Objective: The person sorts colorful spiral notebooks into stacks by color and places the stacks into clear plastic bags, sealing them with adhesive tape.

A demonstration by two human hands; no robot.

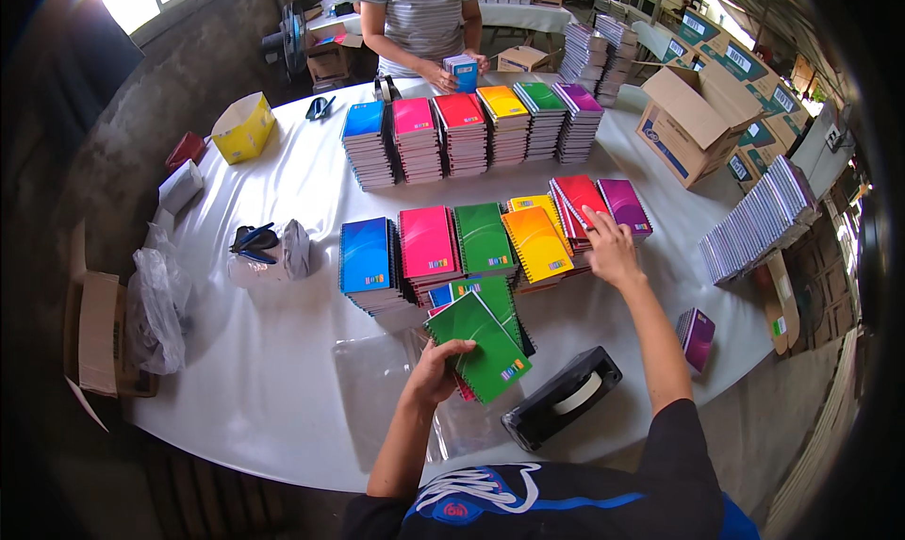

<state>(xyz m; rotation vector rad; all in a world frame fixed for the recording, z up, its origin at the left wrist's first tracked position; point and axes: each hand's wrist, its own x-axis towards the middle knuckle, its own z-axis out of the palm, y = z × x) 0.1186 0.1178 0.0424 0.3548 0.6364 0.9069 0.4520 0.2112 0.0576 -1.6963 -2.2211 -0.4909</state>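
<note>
My left hand (436, 370) grips a green spiral notebook (488, 337), with a pink edge showing under it. Just behind it, a loose pile has another green notebook (502, 302) on top and a blue one partly covered. My right hand (613, 250) reaches to the row of stacks and pinches the edge of a red notebook (569, 197), tilted on its stack. Beside that stand the yellow stack (537, 243) and the purple stack (625, 206). Further left are the green stack (484, 237), pink stack (427, 241) and blue stack (366, 255).
Clear plastic bags (372, 389) lie before me, beside a black tape dispenser (563, 399). A second row of notebook stacks (465, 135) stands farther back. Across the table, a person (424, 22) holds small notebooks. An open carton (693, 125) and leaning notebooks (762, 221) are at right.
</note>
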